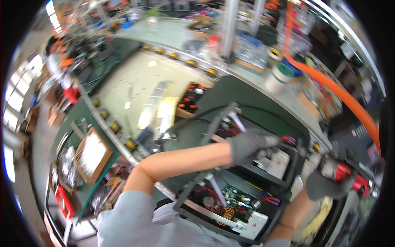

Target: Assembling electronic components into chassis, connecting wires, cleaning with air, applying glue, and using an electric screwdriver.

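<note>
My left hand (250,146), in a grey glove, is over the far open dark case, beside its white block (279,164). Its fingers are curled together, and whatever they may grip is hidden. At the right, my gloved right hand (329,181) is wrapped round a red power tool (343,170), whose exact kind is blurred. A second open case (183,199) lies nearer to me, with a green circuit board (240,201), a copper-coloured coil (228,213), red wires and another white block (255,225) inside.
Both cases rest on a dark green mat (238,88). Beyond are yellow packets (166,111) and a box of black-and-orange parts (193,99). An orange hose (329,82) hangs at the right. A cardboard box (94,156) stands left. Another person (59,70) is far left.
</note>
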### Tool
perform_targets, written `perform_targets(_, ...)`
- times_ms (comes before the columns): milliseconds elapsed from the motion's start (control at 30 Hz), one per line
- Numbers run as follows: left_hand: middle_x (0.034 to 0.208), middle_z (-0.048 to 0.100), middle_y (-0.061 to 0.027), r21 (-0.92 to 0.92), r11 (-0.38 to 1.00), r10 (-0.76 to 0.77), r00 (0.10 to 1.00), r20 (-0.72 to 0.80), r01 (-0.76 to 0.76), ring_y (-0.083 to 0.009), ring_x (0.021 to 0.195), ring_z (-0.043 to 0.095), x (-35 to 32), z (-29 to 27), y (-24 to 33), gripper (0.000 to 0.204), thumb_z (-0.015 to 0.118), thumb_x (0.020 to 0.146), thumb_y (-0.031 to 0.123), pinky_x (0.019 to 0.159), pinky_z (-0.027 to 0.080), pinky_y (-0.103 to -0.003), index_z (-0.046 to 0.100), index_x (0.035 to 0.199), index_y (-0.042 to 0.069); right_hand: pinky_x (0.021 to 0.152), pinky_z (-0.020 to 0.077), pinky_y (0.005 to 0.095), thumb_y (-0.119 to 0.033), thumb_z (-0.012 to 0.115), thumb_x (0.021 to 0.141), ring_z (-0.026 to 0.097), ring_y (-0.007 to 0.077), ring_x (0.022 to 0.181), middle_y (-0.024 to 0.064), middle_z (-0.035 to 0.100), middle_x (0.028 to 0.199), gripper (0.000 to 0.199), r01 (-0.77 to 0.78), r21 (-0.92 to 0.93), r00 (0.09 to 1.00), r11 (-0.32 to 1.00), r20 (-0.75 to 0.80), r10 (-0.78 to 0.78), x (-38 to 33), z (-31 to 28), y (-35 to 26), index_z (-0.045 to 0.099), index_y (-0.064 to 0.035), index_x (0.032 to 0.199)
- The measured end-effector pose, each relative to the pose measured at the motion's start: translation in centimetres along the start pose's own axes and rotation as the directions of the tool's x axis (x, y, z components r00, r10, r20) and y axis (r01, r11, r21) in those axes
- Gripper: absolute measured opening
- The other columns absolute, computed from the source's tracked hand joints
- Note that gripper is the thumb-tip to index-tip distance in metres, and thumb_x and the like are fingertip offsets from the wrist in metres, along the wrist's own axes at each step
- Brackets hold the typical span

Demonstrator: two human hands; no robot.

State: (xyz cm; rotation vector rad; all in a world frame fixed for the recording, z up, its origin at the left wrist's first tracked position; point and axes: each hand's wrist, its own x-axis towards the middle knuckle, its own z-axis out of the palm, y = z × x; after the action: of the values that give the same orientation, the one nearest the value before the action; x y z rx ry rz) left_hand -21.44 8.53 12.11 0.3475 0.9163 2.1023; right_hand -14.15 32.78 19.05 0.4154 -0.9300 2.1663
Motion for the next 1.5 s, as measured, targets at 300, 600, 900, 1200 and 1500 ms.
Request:
perform_targets(300,0.087,0.059,-0.0034,0.715,0.699,0.229,0.940,-0.255,0.023,-0.0137,0.072,0.053,3.4,-1.6,5.6,0.036,0.055,0.090,0.035,0.073,0.047,-0.029,0.063,0.101,0.002,0.076,0.0436,0.0345,-0.018,0.059,0.079,0.051,0.0210,0.082,0.0150,0.054,0.101,0.036,0.110,-0.207,0.990,0.972,0.105,-0.090,0.8,4.1,2.1,0.049,-0.0037,0.110)
perform_targets(600,0.092,0.066,-0.0127,0.914,-0.405,-0.115,0.993,-0.042,-0.008,-0.0300,0.092,0.062,9.3,-3.1,4.5,0.027,0.064,0.077,0.028,0.078,0.049,-0.039,0.067,0.096,0.009,0.068,0.0480,0.0331,-0.018,0.060,0.077,0.057,0.0220,0.075,0.0146,0.058,0.091,0.034,0.072,-0.448,0.995,0.891,-0.023,-0.092,1.9,1.9,3.2,0.051,-0.0009,0.106)
perform_targets(900,0.087,0.067,-0.0137,0.645,-0.705,-0.323,0.943,0.077,-0.294,-0.0320,0.083,0.066,13.6,-2.9,2.2,0.020,0.059,0.076,0.018,0.070,0.052,-0.041,0.069,0.091,0.010,0.072,0.0493,0.0329,-0.032,0.053,0.084,0.061,0.0218,0.078,0.0124,0.063,0.087,0.035,0.027,-0.579,0.998,0.815,-0.031,-0.055,1.2,0.9,4.6,0.058,-0.0003,0.098)
perform_targets(1200,0.092,0.065,-0.0158,0.791,-0.571,-0.338,0.941,0.020,-0.222,-0.0295,0.086,0.064,12.7,-0.7,5.0,0.025,0.053,0.080,0.016,0.073,0.050,-0.037,0.067,0.098,0.007,0.071,0.0483,0.0321,-0.032,0.055,0.084,0.060,0.0205,0.079,0.0118,0.062,0.089,0.037,-0.001,-0.522,1.000,0.853,0.011,0.008,2.0,-0.6,4.6,0.056,-0.0004,0.102)
perform_targets(1500,0.077,0.058,-0.0064,0.983,0.151,-0.267,0.962,-0.060,0.103,-0.0130,0.063,0.055,14.8,-6.7,2.7,0.019,0.052,0.091,0.017,0.060,0.047,-0.029,0.057,0.098,0.001,0.066,0.0500,0.0360,-0.014,0.061,0.076,0.060,0.0214,0.072,0.0141,0.060,0.086,0.032,-0.064,-0.335,0.997,0.940,-0.072,0.043,3.0,-0.4,5.6,0.054,-0.0001,0.104)
